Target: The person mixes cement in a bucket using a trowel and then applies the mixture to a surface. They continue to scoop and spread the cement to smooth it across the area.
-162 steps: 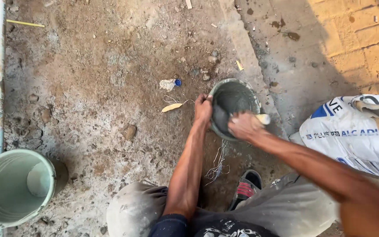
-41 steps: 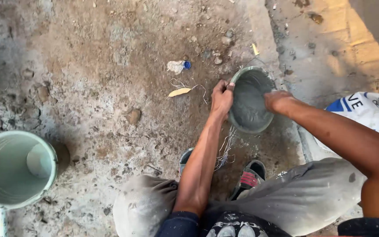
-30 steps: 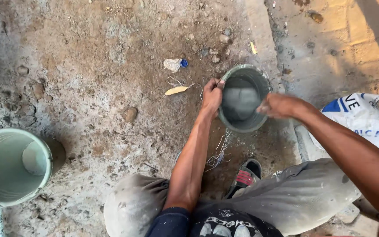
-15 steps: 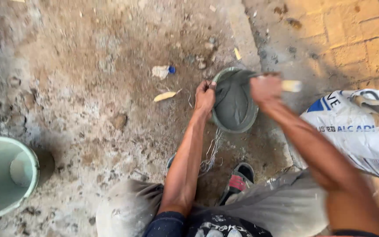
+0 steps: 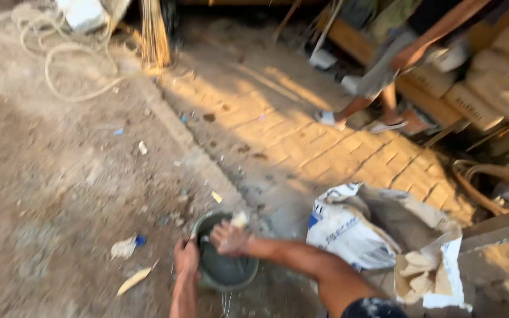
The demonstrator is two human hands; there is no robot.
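Now, left hand (image 5: 186, 259) closed on grey bowl (image 5: 225, 272) rim, right hand (image 5: 228, 237) over bowl, grip unclear w/ blur

An open white sack (image 5: 349, 232) with blue printing lies on the brick paving, just right of the bowl. Its torn mouth (image 5: 428, 268) shows brown paper lining, folded outward. Tan filled sacks (image 5: 490, 88) are stacked at upper right. A white bag (image 5: 83, 13) sits at upper left, blurred.
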